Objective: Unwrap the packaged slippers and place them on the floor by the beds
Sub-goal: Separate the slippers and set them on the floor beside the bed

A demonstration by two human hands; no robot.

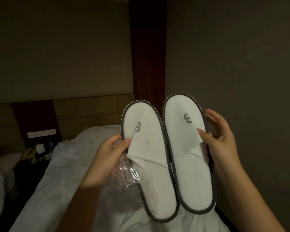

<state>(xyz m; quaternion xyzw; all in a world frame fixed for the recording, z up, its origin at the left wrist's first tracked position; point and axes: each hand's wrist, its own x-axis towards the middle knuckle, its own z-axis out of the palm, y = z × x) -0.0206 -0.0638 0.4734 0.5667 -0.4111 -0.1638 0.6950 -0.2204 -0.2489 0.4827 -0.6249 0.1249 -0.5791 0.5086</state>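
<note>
Your left grip (107, 157) pinches the left slipper (151, 148) and the crumpled plastic wrapper (126, 174). Your right grip (222, 143) clamps the right slipper (191, 148). Both are held side by side above the bed (65, 162).

White slippers (167, 148) with grey trim; clear wrapper (126, 173); white bed (60, 164).

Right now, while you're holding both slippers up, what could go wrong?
The left hand grips the left slipper and the crumpled plastic wrapper together, so either might slide out onto the bed. The right hand pinches the right slipper only at its edge, so it could tip loose.
</note>
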